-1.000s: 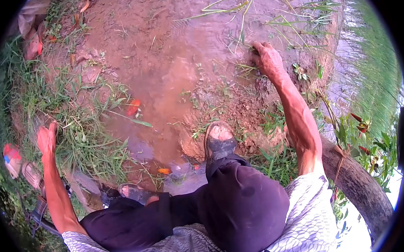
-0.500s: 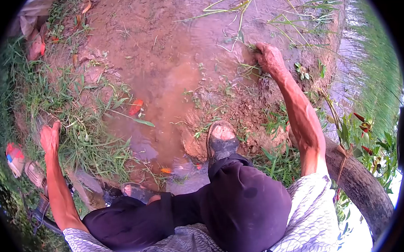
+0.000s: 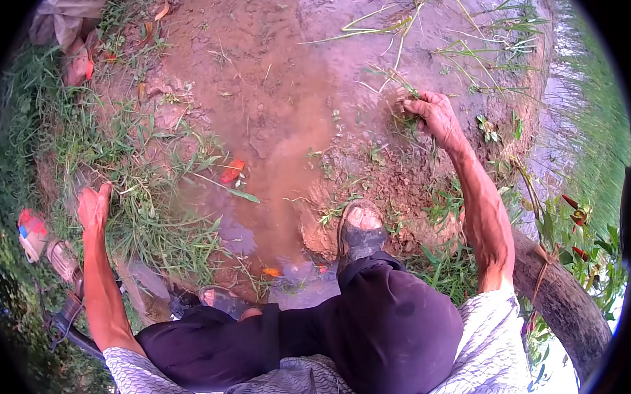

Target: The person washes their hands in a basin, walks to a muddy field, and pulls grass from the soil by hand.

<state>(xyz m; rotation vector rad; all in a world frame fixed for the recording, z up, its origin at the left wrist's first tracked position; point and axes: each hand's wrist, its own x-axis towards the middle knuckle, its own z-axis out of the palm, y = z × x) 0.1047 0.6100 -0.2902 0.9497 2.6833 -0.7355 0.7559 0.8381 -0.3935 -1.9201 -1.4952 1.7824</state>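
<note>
Over the wet, muddy ground (image 3: 263,103), my right hand (image 3: 437,119) is closed with its fingertips pinched round a small tuft of green weeds (image 3: 406,123). Thin stems stick out past the fingers. At the left, my left hand (image 3: 93,207) hangs by a thick patch of grass (image 3: 150,197), its thumb pointing up and its fingers curled. What those fingers hold, if anything, is hidden. Long pale-green stalks (image 3: 401,42) lie on the mud beyond my right hand.
Murky water (image 3: 289,153) runs between my sandalled feet (image 3: 362,226). A thick log (image 3: 571,300) and a plant with red peppers (image 3: 580,217) stand at the right. A grey cloth sack (image 3: 74,7) lies at the upper left. A red flower-like piece (image 3: 233,170) rests beside the grass.
My right hand has drawn back slightly towards me, and the weeds in its fingers show more clearly. The whole view has shifted a little. My left hand stays by the grass.
</note>
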